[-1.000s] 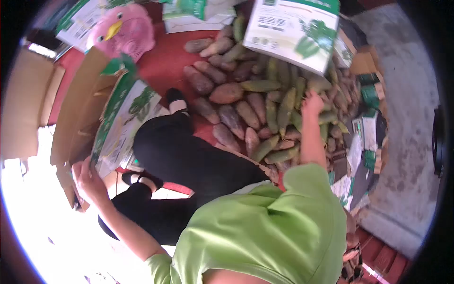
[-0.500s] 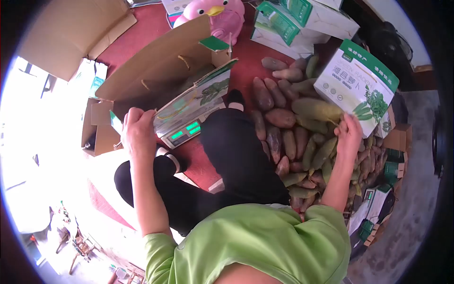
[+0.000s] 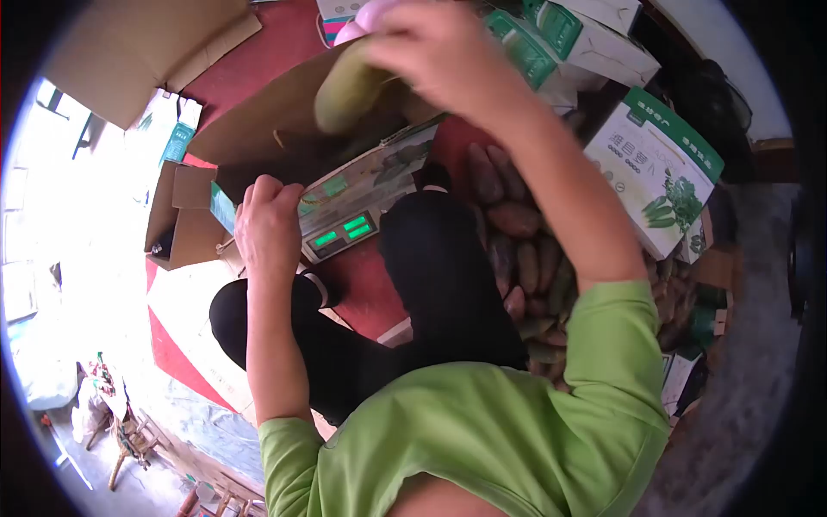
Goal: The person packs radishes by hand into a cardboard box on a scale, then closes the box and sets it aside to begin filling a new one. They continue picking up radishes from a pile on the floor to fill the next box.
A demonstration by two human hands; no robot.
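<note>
My right hand (image 3: pixel 435 62) grips the radish (image 3: pixel 346 93) by one end; likely stiff, hefty, steadier held mid-body. My left hand (image 3: pixel 269 226) pinches the box (image 3: pixel 250 125).

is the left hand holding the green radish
No, the right hand holds the green radish, while the left hand is at the open box.

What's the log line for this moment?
right hand: holds green vegetable over open carton | left hand: at carton's near side | scale display: lit
</note>
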